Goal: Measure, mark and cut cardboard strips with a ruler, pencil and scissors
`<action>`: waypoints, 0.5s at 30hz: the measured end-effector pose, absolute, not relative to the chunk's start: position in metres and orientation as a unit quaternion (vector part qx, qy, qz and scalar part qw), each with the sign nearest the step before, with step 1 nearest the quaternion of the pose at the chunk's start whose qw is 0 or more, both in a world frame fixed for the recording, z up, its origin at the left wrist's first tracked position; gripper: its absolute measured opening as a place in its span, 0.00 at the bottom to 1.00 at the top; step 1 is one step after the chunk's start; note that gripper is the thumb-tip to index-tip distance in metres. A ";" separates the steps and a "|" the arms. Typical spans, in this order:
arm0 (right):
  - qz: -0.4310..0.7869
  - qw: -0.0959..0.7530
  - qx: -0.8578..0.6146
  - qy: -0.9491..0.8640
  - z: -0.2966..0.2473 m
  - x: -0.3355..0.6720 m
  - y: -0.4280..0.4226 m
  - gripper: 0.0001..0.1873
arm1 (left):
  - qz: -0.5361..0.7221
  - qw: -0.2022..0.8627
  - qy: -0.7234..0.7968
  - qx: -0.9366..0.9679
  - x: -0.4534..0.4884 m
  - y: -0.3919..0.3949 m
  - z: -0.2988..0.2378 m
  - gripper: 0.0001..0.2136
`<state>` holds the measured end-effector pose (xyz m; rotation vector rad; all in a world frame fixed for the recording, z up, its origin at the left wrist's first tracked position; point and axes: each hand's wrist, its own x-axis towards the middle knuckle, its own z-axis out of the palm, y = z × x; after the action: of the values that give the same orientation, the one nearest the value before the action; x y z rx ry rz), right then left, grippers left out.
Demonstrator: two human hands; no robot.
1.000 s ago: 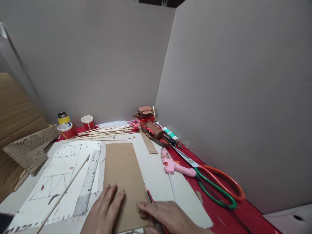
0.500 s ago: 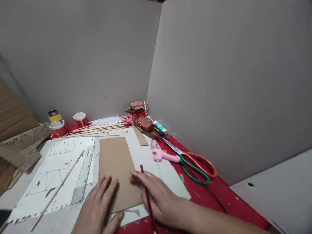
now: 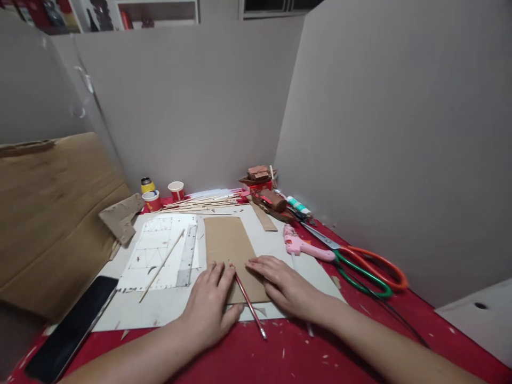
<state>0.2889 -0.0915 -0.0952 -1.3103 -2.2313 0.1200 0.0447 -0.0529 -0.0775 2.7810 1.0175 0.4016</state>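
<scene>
My left hand point(image 3: 212, 304) lies flat, fingers stretched out, on the near end of a brown cardboard rectangle point(image 3: 228, 237). My right hand point(image 3: 286, 285) rests open too, its fingertips on the cardboard's right edge. Between the hands a red pencil point(image 3: 248, 303) lies slanted across the cardboard's near corner, its far tip on the cardboard. My left thumb is close beside it, and neither hand grips it. The cardboard sits on a white board point(image 3: 160, 312) over a red tabletop point(image 3: 280, 357).
Left of the cardboard are a drawn paper plan point(image 3: 154, 248), a ruler point(image 3: 187, 255) and a thin stick point(image 3: 162, 265). A pink glue gun point(image 3: 298, 245) and scissors point(image 3: 362, 264) lie to the right. Cups point(image 3: 176, 190), skewers point(image 3: 204, 201) and a model boat point(image 3: 272, 202) stand behind, a phone point(image 3: 68, 333) near left.
My right hand has let go of the pencil, which now lies between the hands, and has shifted to the cardboard's right edge. The view has pulled back, showing both forearms and the phone.
</scene>
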 end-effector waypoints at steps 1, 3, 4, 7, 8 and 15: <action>0.040 0.274 -0.485 -0.829 -0.096 0.289 -0.090 0.27 | 0.125 0.086 0.346 0.926 0.045 -0.054 -0.075 0.33; 0.032 0.280 -0.484 -0.828 -0.097 0.289 -0.088 0.25 | 0.111 0.102 0.355 0.923 0.046 -0.056 -0.071 0.34; 0.027 0.284 -0.483 -0.828 -0.097 0.289 -0.087 0.24 | 0.105 0.109 0.357 0.922 0.046 -0.057 -0.069 0.34; 0.025 0.295 -0.477 -0.827 -0.097 0.289 -0.086 0.21 | 0.090 0.125 0.362 0.919 0.046 -0.058 -0.065 0.34; 0.028 0.297 -0.475 -0.828 -0.097 0.289 -0.086 0.21 | 0.087 0.129 0.364 0.918 0.046 -0.058 -0.065 0.34; 0.047 0.306 -0.469 -0.827 -0.092 0.288 -0.092 0.18 | 0.126 0.162 0.360 0.910 0.044 -0.059 -0.072 0.35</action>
<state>0.2876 -0.0922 -0.0921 -1.2418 -2.1883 0.1253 0.0438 -0.0589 -0.0722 2.5974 1.0269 0.3595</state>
